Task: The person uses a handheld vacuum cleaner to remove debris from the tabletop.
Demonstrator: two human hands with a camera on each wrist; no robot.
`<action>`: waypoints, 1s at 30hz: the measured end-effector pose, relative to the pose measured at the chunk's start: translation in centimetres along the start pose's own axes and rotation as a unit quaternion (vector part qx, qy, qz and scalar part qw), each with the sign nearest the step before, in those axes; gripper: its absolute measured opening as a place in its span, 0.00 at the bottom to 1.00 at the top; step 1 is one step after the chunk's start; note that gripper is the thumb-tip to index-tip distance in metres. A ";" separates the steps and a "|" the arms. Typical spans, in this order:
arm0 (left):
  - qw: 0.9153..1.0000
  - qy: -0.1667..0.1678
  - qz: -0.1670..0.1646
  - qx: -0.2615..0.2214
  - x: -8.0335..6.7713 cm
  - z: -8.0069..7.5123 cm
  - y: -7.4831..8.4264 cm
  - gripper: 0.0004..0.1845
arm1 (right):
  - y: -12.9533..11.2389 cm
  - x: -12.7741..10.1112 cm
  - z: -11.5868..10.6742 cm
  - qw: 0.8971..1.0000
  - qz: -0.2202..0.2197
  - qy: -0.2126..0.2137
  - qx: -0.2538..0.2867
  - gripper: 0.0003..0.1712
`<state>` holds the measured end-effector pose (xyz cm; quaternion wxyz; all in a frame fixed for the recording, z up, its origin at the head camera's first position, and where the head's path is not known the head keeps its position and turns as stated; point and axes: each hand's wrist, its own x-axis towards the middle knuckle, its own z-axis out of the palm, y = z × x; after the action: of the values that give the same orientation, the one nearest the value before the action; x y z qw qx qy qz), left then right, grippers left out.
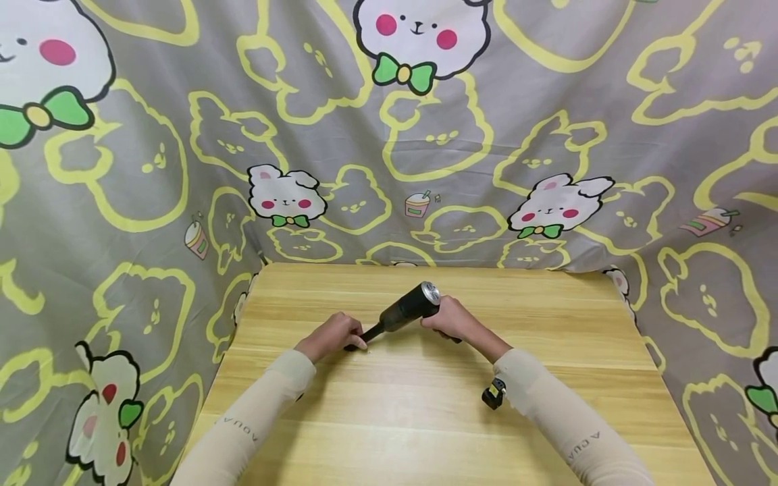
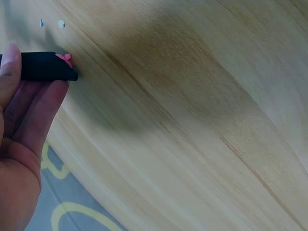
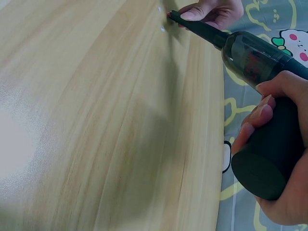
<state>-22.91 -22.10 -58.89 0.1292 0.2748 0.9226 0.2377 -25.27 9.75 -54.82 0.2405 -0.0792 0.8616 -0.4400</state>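
A black handheld vacuum cleaner (image 1: 402, 313) is held tilted over the wooden table, its slim nozzle slanting down to the left. My right hand (image 1: 451, 318) grips its handle, fingers curled round the dark cylinder in the right wrist view. Near the tip, my left hand (image 1: 333, 335) pinches the nozzle (image 2: 41, 66) between thumb and fingers. Pink scraps (image 2: 67, 58) show at the nozzle's slanted mouth. Close by lie small pale blue bits (image 2: 61, 23) on the tabletop. Through the vacuum's smoky see-through chamber (image 3: 248, 57), something reddish shows faintly.
The wooden table (image 1: 377, 432) spreads under both arms. A grey curtain (image 1: 358, 135) with yellow outlines and cartoon animals hangs along its back and sides. A small black device (image 1: 494, 394) sits at my right wrist, by the pale sleeve.
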 end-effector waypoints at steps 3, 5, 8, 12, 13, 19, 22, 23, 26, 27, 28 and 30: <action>1.000 -0.006 -0.007 -0.003 -0.1 0.0 0.0 0.10 | 0.0 -0.1 0.1 1.000 0.004 0.000 0.001 0.11; 1.000 -0.007 -0.007 -0.004 -0.3 0.0 0.0 0.10 | -0.1 -0.1 0.2 1.000 0.004 0.002 -0.004 0.12; 1.000 -0.011 -0.009 -0.007 -0.4 0.1 0.0 0.09 | -0.1 -0.1 0.4 1.000 0.000 0.002 -0.010 0.13; 1.000 -0.014 -0.012 -0.015 -0.7 0.3 0.1 0.09 | 0.0 -0.2 0.6 1.000 -0.008 -0.002 -0.014 0.14; 1.000 -0.014 -0.012 -0.016 -0.8 0.3 0.1 0.09 | 0.0 -0.2 0.6 1.000 -0.009 -0.004 -0.013 0.14; 0.999 -0.021 -0.012 -0.029 -1.2 0.6 0.4 0.10 | 0.1 -0.2 0.5 1.000 -0.007 -0.014 -0.017 0.14; 0.999 -0.016 -0.007 -0.027 -1.3 0.7 0.5 0.10 | 0.2 -0.2 0.4 0.999 -0.013 -0.015 -0.026 0.14; 1.000 -0.014 -0.006 -0.025 -1.3 0.8 0.6 0.10 | 0.2 -0.2 0.3 0.999 -0.016 -0.015 -0.029 0.14; 1.000 -0.007 -0.004 -0.016 -1.4 1.0 0.7 0.11 | 0.2 -0.1 0.1 0.999 -0.026 -0.015 -0.030 0.11; 1.000 -0.006 -0.004 -0.015 -1.4 1.0 0.8 0.11 | 0.2 -0.1 0.1 0.999 -0.028 -0.015 -0.031 0.11; 1.000 -0.005 0.000 -0.015 -1.4 1.1 0.8 0.11 | 0.2 -0.1 0.0 0.999 -0.031 -0.016 -0.029 0.10; 1.000 -0.003 0.004 -0.015 -1.4 1.2 0.9 0.12 | 0.2 0.0 0.0 0.999 -0.033 -0.020 -0.024 0.11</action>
<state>-20.90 -21.80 -59.33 0.1348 0.2771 0.9175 0.2514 -25.25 9.94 -54.97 0.2410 -0.1221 0.8637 -0.4254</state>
